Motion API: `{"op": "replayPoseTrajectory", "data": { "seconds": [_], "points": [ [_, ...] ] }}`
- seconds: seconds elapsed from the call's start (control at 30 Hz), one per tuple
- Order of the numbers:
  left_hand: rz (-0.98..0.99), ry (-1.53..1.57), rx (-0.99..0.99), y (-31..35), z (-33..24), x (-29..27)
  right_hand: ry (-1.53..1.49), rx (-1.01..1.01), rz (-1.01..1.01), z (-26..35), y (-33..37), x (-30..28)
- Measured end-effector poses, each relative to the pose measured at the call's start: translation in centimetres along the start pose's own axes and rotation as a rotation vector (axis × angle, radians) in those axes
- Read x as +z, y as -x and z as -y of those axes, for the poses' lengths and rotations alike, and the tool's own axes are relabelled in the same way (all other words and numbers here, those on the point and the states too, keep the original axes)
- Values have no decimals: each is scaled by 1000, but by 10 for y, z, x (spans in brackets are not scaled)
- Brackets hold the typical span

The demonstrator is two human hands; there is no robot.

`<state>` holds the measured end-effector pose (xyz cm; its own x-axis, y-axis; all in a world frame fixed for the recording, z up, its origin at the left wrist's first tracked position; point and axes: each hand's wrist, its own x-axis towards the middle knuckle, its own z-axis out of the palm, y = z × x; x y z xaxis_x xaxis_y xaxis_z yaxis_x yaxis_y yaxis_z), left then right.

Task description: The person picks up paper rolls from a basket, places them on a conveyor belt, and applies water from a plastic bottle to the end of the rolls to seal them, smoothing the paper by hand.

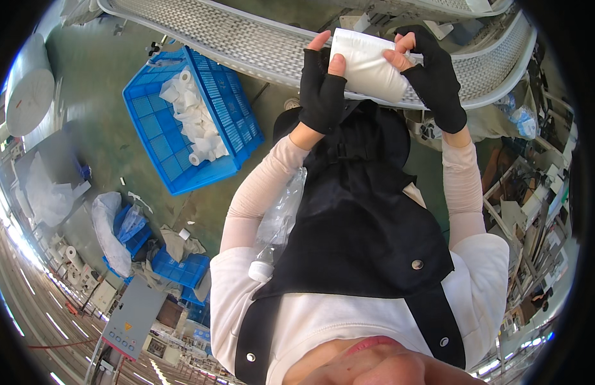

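Observation:
A white paper roll (369, 66) is held tilted above the conveyor. My left hand (323, 85), in a black fingerless glove, grips its left end, with the thumb resting on the near face. At its right end my right hand (431, 78), gloved the same way, pinches the paper between thumb and fingers. Both hands are closed on the one roll. Parts of the fingers behind it are hidden.
A curved conveyor (272, 48) with a pale woven-look belt runs under my hands. To the left on the floor stands a blue plastic crate (150, 138) holding crumpled white paper and rolls. A clear plastic bottle (272, 231) hangs against my apron. A grey control cabinet (132, 317) stands lower left.

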<state>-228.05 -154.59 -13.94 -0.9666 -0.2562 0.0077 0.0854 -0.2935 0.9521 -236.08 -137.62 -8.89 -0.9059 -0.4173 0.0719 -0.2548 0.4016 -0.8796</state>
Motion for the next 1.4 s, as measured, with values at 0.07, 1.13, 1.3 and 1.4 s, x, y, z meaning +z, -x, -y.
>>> {"op": "replayPoseTrajectory", "data": {
  "seconds": [0.07, 1.13, 1.3, 1.4],
  "points": [
    [22, -25, 6, -1, 0, 0, -5, -51, -18, -3, 0, -1],
    [213, -178, -137, -1, 33, 1, 84, 189, -23, -14, 45, 5],
    [279, -241, -144, -4, 27, 1, 45, 210, -51, -22, 51, 6],
    [297, -274, -177, -4, 26, 2, 44, 216, -60, -22, 54, 7]
  ]
}}
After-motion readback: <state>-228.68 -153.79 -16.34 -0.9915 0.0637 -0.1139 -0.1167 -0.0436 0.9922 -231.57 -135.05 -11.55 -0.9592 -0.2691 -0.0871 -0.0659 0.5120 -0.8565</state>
